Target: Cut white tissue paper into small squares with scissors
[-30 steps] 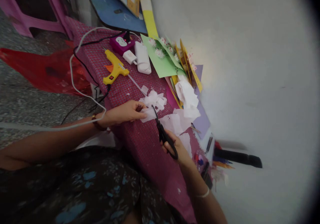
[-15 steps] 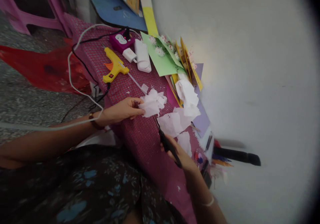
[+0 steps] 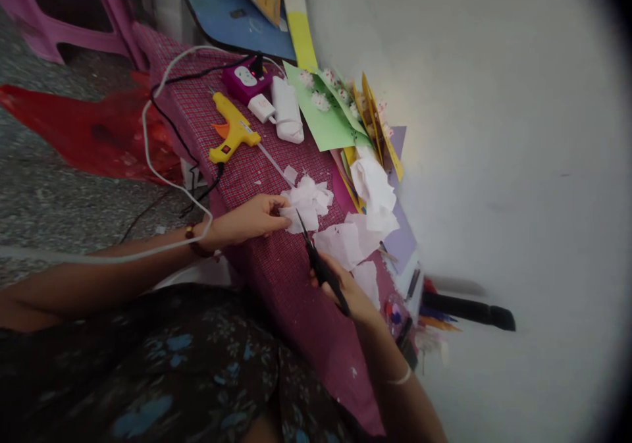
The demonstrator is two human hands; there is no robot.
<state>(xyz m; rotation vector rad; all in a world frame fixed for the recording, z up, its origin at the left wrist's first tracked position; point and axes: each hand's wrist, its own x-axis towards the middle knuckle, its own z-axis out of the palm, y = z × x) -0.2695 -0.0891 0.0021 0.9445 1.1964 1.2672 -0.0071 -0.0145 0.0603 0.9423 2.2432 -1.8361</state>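
A plain pale grey wall [image 3: 494,133] takes up the right side, faintly marked in places. Beside it runs a long surface [image 3: 316,164] under a red checked cloth [image 3: 269,259]. On the left, a pink plastic stool [image 3: 89,37] stands on speckled grey floor [image 3: 49,212]. The light is dim, the wall softly brighter in one patch [image 3: 419,117].

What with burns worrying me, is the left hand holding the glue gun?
No, the left hand pinches white paper; the glue gun lies on the checked cloth.
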